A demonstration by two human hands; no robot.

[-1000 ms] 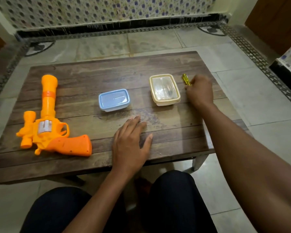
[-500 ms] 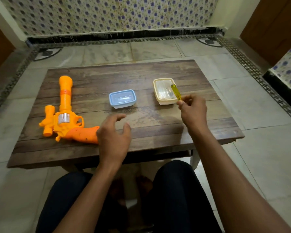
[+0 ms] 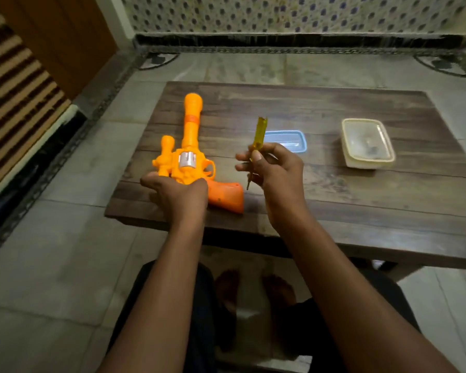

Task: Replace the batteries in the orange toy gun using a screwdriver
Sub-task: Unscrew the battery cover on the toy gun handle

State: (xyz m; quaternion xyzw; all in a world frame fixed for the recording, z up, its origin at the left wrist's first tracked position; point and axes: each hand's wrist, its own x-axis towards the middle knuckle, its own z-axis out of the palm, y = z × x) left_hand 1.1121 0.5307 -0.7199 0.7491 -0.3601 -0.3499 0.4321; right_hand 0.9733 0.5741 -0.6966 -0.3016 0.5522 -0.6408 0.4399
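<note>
Early stage; nothing opened yet, as far as can be seen. Left hand (image 3: 178, 191) curls over the rear body of the orange toy gun (image 3: 191, 157), which lies flat near the front-left corner of the wooden table (image 3: 361, 211), barrel pointing to the far edge. Right hand (image 3: 273, 170) pinches the yellow-handled screwdriver (image 3: 258, 137) upright above the table, tip down, just beside the gun's grip. Farther back: blue lidded box (image 3: 293, 140), mid-table; cream lidded box (image 3: 367, 144), toward the right. Left to do: unscrew cover, swap batteries, close.
</note>
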